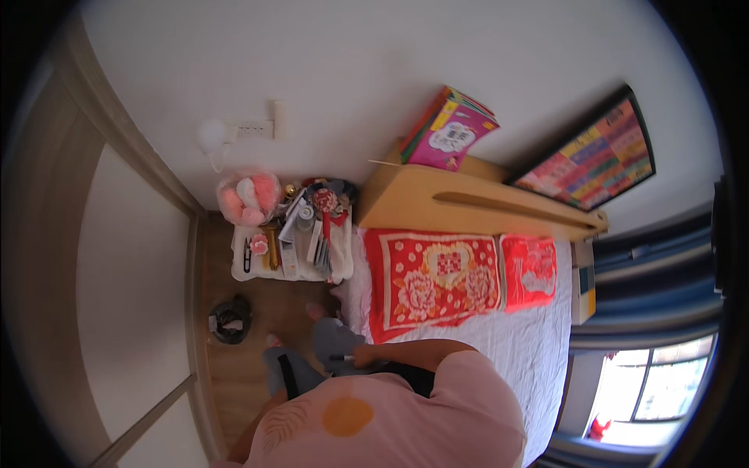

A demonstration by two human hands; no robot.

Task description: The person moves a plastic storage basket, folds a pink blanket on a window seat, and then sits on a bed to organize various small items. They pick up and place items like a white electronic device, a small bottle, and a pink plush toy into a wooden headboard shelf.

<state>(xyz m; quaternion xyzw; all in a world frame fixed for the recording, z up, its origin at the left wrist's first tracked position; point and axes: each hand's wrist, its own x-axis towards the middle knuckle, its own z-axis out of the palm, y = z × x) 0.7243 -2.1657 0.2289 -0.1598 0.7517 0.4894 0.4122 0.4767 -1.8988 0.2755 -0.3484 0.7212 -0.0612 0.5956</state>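
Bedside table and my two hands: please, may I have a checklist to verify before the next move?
1. Right hand has a grip: ok, it holds a small object; what it is, I cannot tell.
2. Left hand in sight: not ok, it is hidden; only part of the left forearm shows.
3. Free room on the bedside table: not ok, small items crowd most of its top.
4. Dark bin open at the top: ok, it stands on the floor with something inside.
5. Pink bundle in clear wrapping steady at its corner: cannot tell.
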